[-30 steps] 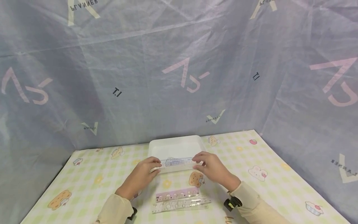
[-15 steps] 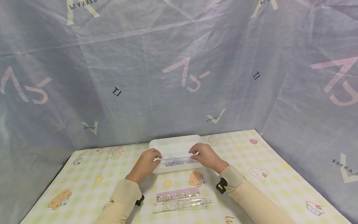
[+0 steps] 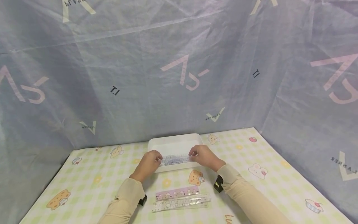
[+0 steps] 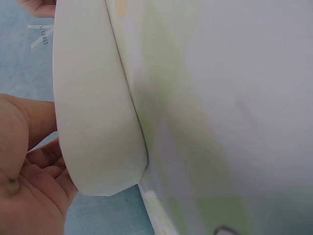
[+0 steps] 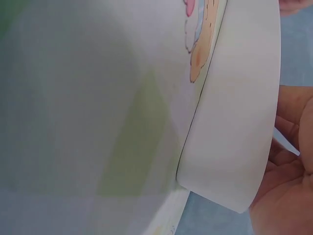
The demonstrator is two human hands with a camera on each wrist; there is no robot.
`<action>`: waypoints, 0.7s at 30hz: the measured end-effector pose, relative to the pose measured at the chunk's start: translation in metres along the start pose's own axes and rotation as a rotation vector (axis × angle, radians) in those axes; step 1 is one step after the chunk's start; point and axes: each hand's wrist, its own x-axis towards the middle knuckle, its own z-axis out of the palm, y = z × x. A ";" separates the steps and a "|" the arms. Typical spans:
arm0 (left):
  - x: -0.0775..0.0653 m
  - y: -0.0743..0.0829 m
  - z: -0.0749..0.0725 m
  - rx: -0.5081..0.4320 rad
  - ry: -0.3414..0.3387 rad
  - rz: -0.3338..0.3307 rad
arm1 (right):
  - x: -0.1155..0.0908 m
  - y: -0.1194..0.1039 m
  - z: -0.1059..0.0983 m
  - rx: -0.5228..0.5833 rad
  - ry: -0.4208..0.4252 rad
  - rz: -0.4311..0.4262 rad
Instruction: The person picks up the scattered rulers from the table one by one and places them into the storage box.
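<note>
A white shallow tray point(image 3: 174, 143) stands at the back of the table. Inside its near part lies a clear ruler point(image 3: 181, 157), over clear pieces with blue markings point(image 3: 172, 161). My left hand point(image 3: 149, 162) pinches the ruler's left end between thumb and fingers. At the other end, my right hand point(image 3: 204, 156) grips it likewise. In the left wrist view the tray's outer wall point(image 4: 95, 98) hides the left fingertips point(image 4: 49, 156) in part. The right wrist view has the same wall point(image 5: 232, 103) in front of the right fingers.
Nearer me on the checked tablecloth point(image 3: 98, 199) lie a pink ruler point(image 3: 178, 193) with cut-out shapes and clear rulers point(image 3: 179, 204) overlapping one another. A grey curtain point(image 3: 145, 93) hangs close behind the tray.
Both hands moved forward from the tray's near rim, bringing the ruler inside. Over the last half second the ruler came down onto the blue-marked pieces. The rulers nearer me stayed put.
</note>
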 end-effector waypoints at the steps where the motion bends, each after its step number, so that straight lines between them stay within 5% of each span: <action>1: 0.000 0.000 0.000 0.002 0.003 0.002 | 0.000 0.001 0.000 -0.004 0.002 -0.004; 10: -0.001 -0.001 -0.001 -0.005 -0.019 -0.048 | 0.000 0.002 0.000 0.009 -0.003 0.021; 21: -0.001 0.007 -0.013 0.041 -0.025 -0.009 | -0.003 0.000 -0.006 0.038 0.021 0.037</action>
